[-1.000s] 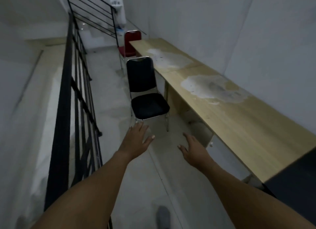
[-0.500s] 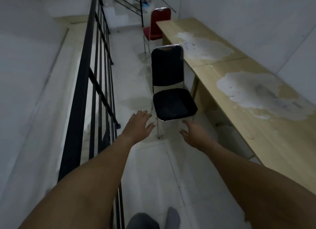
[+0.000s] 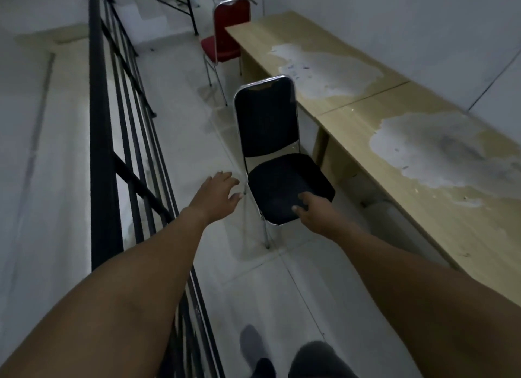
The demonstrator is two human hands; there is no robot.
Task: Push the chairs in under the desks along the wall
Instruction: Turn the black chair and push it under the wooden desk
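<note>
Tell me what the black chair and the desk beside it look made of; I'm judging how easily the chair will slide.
Black chair: dark matte padded seat and back, likely fabric, on a shiny thin tube frame, probably chromed steel, judging by bright glints along its edge and legs.
Desk: pale wood-grain top, probably laminate board; large whitish blotches suggest a worn or stained surface.

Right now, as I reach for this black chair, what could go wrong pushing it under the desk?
The black padded chair with chrome frame sits askew to the light wooden desk, so its frame may catch the desk leg. The black metal railing is close beside the left hand, leaving little room to swing the chair.
</note>
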